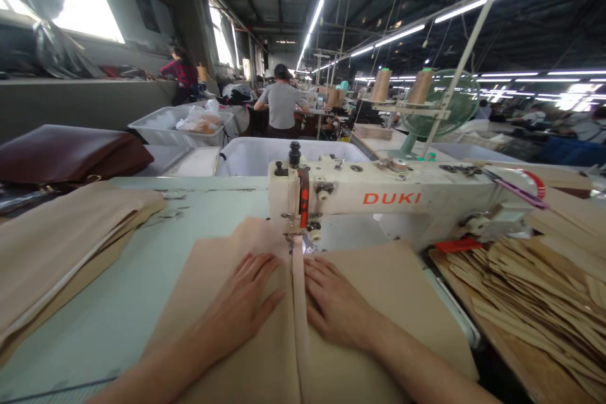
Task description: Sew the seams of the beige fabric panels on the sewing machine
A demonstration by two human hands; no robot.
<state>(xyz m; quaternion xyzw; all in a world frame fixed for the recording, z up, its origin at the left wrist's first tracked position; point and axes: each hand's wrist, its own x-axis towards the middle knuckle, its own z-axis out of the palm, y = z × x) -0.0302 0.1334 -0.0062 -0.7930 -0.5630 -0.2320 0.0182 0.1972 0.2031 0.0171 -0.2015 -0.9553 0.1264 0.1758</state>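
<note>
Pale green tabletop [118, 303] of a sewing station fills the foreground of a long factory hall lit by tube lamps. On it the left hand [241, 304] and the right hand [337, 308] lie flat, palms down, fingers stretched out and slightly spread. They grip nothing, and each presses on one side of a tan fabric panel [395, 290].

Between the hands, just beside both sets of fingertips, runs a narrow pale strip [298, 309]. Its long axis points straight away from the person, and its far end sits under the presser foot [296, 241] of a white sewing machine [392, 197] marked DUKI. The machine's arm stretches to the right across the panel's far edge.

A stack of tan fabric [61, 246] lies well apart to the left, and a heap of cut tan pieces [534, 297] lies to the right. Behind the machine are a white bin [255, 154], two thread cones [381, 85] and a green fan [457, 104]. Farther off, a person in a grey shirt [283, 106] stands with their back turned.
</note>
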